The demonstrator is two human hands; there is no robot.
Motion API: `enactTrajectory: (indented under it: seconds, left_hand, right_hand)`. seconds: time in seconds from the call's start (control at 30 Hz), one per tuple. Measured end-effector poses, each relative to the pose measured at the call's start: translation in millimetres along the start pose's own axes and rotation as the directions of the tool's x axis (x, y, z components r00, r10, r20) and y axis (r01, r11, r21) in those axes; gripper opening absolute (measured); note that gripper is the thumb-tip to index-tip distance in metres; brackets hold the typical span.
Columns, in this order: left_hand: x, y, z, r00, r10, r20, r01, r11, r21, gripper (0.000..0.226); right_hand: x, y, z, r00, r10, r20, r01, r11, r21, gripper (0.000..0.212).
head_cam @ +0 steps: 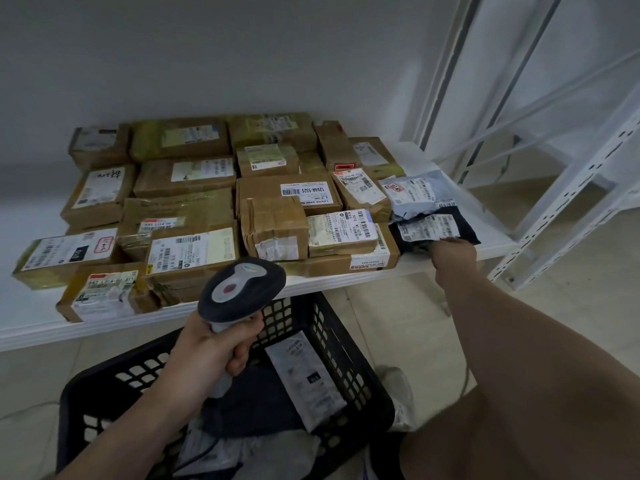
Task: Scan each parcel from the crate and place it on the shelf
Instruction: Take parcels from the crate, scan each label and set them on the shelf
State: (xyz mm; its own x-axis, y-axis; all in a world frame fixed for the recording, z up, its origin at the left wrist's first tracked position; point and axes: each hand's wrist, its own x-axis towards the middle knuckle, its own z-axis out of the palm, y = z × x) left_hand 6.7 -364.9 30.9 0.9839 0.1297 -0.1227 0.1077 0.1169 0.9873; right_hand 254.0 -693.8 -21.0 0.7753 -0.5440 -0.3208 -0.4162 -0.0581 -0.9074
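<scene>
My left hand (pixel 211 351) grips the handle of a grey and black barcode scanner (pixel 239 289), held upright above the black plastic crate (pixel 349 355). My right hand (pixel 450 252) reaches to the white shelf (pixel 311 282) and pinches the near edge of a black poly-bag parcel (pixel 433 230) with a white label, which lies at the shelf's right end. A pale grey bag parcel (pixel 415 194) lies just behind it. In the crate a grey bag parcel (pixel 304 375) leans against the right wall, with dark and pale bags below it.
Several brown cardboard parcels (pixel 207 216) with labels cover most of the shelf, some stacked. A white slotted shelf post (pixel 568 202) stands at the right. Pale tiled floor lies under the shelf. My bare knee (pixel 519 427) fills the lower right.
</scene>
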Motion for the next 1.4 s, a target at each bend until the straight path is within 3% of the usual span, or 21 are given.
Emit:
enactTrajectory:
  seconds: [0.13, 0.27, 0.33, 0.43, 0.57, 0.7, 0.83, 0.93, 1.0, 1.07, 1.23, 1.33, 1.4]
  left_hand:
    - [0.2, 0.0, -2.3, 1.000, -0.010, -0.001, 0.010, 1.000, 0.015, 0.027]
    - [-2.5, 3.3, -4.2, 0.999, -0.030, -0.021, 0.030, 0.999, 0.015, 0.047]
    - [-5.5, 5.1, -5.9, 0.999, -0.025, -0.025, 0.025, 1.000, 0.013, 0.050]
    - [-11.6, 9.3, -8.9, 0.999, -0.025, -0.020, 0.025, 1.000, 0.009, 0.037]
    - [-21.0, 15.3, -19.3, 0.999, -0.028, -0.042, 0.032, 0.995, 0.100, 0.023]
    - [-34.1, 23.1, -35.2, 0.998, -0.028, -0.051, 0.037, 0.981, 0.193, 0.043]
    - [-48.7, 25.0, -54.5, 0.997, -0.071, -0.040, 0.081, 0.932, 0.353, 0.027]
    - [-59.1, 24.9, -64.5, 0.997, -0.049, -0.052, 0.067, 0.880, 0.470, 0.022]
    - [-63.9, 24.7, -72.5, 0.997, -0.044, -0.067, 0.072, 0.854, 0.515, 0.015]
    - [-65.8, 23.4, -79.3, 0.995, -0.057, -0.082, 0.094, 0.821, 0.563, 0.007]
    - [-61.5, 17.5, -93.7, 0.983, -0.128, -0.133, 0.184, 0.735, 0.652, 0.027]
    - [-53.3, 8.2, -98.5, 0.979, -0.143, -0.142, 0.202, 0.727, 0.657, 0.015]
    - [-46.2, 4.7, -99.1, 0.978, -0.151, -0.141, 0.207, 0.722, 0.660, 0.012]
  right_hand:
    - [-4.6, -1.8, 4.6, 0.998, -0.065, -0.011, 0.064, 0.996, -0.054, 0.041]
    - [-11.8, -3.0, 3.0, 0.998, -0.055, -0.042, 0.049, 0.990, -0.133, 0.056]
    - [-20.3, -3.6, 2.0, 0.997, -0.053, -0.059, 0.037, 0.971, -0.235, 0.060]
    - [-44.4, -7.6, 1.6, 0.982, -0.183, -0.049, 0.143, 0.886, -0.440, 0.049]
    - [-92.4, 0.8, 11.5, 0.898, -0.395, 0.191, 0.434, 0.733, -0.524, 0.031]
    - [-142.8, 44.1, 25.1, 0.761, -0.474, 0.442, 0.647, 0.509, -0.568, 0.041]
    - [-176.5, 100.3, 46.4, 0.599, -0.353, 0.718, 0.795, 0.367, -0.483, 0.047]
    - [-194.3, 135.8, 66.3, 0.464, -0.092, 0.881, 0.846, 0.341, -0.410, 0.027]
    - [-202.2, 155.1, 78.6, 0.419, 0.125, 0.899, 0.835, 0.335, -0.435, 0.015]
    - [-201.1, 173.0, 87.9, 0.423, 0.241, 0.873, 0.807, 0.338, -0.485, 0.026]
    - [-179.1, 212.4, 109.9, 0.495, 0.365, 0.789, 0.719, 0.337, -0.607, 0.048]
    - [-163.2, 232.7, 118.0, 0.577, 0.339, 0.743, 0.626, 0.401, -0.669, 0.024]
    - [-146.1, 249.2, 124.2, 0.640, 0.314, 0.701, 0.551, 0.448, -0.704, 0.026]
